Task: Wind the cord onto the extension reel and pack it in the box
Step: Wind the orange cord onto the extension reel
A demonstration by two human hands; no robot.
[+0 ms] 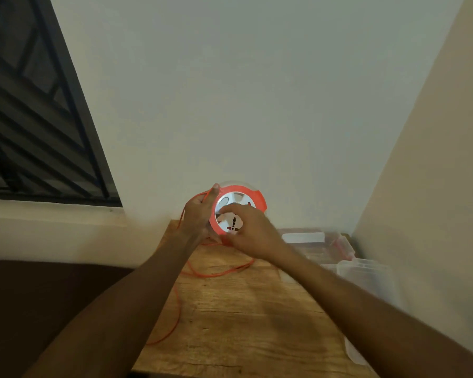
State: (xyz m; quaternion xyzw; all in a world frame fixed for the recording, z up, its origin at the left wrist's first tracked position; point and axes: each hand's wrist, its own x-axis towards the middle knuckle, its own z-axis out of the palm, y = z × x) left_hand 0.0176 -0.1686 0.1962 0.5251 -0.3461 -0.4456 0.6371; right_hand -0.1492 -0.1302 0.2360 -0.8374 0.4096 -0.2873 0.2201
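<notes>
A wooden bench (243,323) with a rough, knotted grain fills the corner where two pale walls meet. Loose orange cord (219,272) lies on it in a loop just below the right hand (253,236), and a further strand trails below the left hand (200,215) and over the bench's left edge. To the right of the right hand, clear plastic boxes (363,279) sit along the bench's right side, blurred.

The hands (224,225) hide the reel's (236,211) lower rim (box (363,276) blurred).
</notes>
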